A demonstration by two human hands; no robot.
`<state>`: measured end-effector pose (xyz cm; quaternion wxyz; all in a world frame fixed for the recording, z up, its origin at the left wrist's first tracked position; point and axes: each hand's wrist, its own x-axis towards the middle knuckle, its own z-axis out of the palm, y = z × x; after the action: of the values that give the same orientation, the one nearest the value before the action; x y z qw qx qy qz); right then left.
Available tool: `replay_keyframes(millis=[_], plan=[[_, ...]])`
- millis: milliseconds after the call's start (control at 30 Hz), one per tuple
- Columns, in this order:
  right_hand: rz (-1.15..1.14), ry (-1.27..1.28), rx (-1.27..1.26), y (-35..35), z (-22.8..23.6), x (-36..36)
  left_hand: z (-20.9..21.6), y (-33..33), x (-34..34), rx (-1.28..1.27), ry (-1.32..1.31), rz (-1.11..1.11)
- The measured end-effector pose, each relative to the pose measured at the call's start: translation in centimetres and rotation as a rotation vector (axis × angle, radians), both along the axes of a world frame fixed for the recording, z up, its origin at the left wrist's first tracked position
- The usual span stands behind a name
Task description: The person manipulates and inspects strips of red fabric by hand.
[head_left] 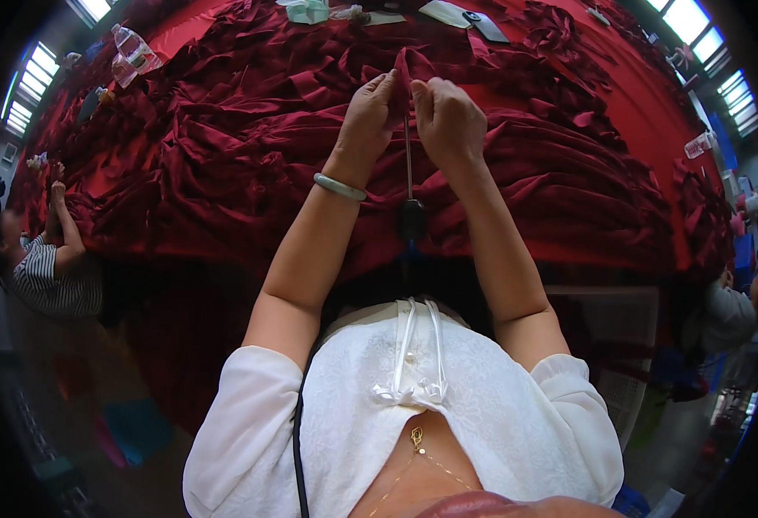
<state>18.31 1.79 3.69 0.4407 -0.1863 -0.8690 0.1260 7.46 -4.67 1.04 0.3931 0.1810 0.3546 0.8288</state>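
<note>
A small piece of dark red fabric (403, 71) is stretched between my hands, above the tip of a thin metal rod. My left hand (369, 116) pinches its left side between thumb and fingers. My right hand (451, 121) is closed on its right side, fingers curled in. The metal rod (409, 160) runs from a black handle (411, 221) near the table's front edge up to the fabric between my hands. Its far end is hidden by fabric and fingers. Around and under my hands lie heaps of dark red cloth (249, 164).
Clear plastic bottles (135, 53) lie far left, another bottle (699, 144) far right. A phone (485, 26) and a pale green packet (307, 10) sit at the back. A person in stripes (55, 268) works at left, another person (724, 315) at right. A white crate (634, 302) stands below the table.
</note>
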Motion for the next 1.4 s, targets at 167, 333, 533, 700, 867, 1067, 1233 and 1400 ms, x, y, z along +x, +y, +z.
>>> replay_keyframes(millis=[167,333,533,700,867,1067,1233,1400], plan=[[0.028,-0.11,-0.25,4.8,2.1,-5.2,-1.7,-0.9,1.0,-0.025,0.145,0.049],[0.251,0.087,-0.499,4.6,-1.6,-7.7,-1.8,-1.9,1.0,-0.091,0.174,0.076],[0.274,0.072,-0.567,-1.3,-3.6,-1.3,0.2,-0.1,-2.0,0.035,-0.042,-0.133],[0.294,-0.035,-0.559,-2.5,-4.1,2.7,0.9,1.4,-2.4,0.082,0.047,-0.227],[0.327,0.076,-0.699,4.8,-1.2,-2.5,-0.6,-1.6,3.1,-0.002,0.126,-0.049],[0.68,0.195,-1.166,8.3,-1.3,-10.9,-1.0,-4.2,6.3,-0.181,0.244,-0.018],[0.226,0.293,-0.42,1.6,-3.2,-6.4,-0.6,-4.6,3.4,-0.266,0.408,0.246],[0.116,0.131,-0.397,-1.4,-2.3,-0.7,0.5,-1.3,0.7,-0.117,0.363,0.251]])
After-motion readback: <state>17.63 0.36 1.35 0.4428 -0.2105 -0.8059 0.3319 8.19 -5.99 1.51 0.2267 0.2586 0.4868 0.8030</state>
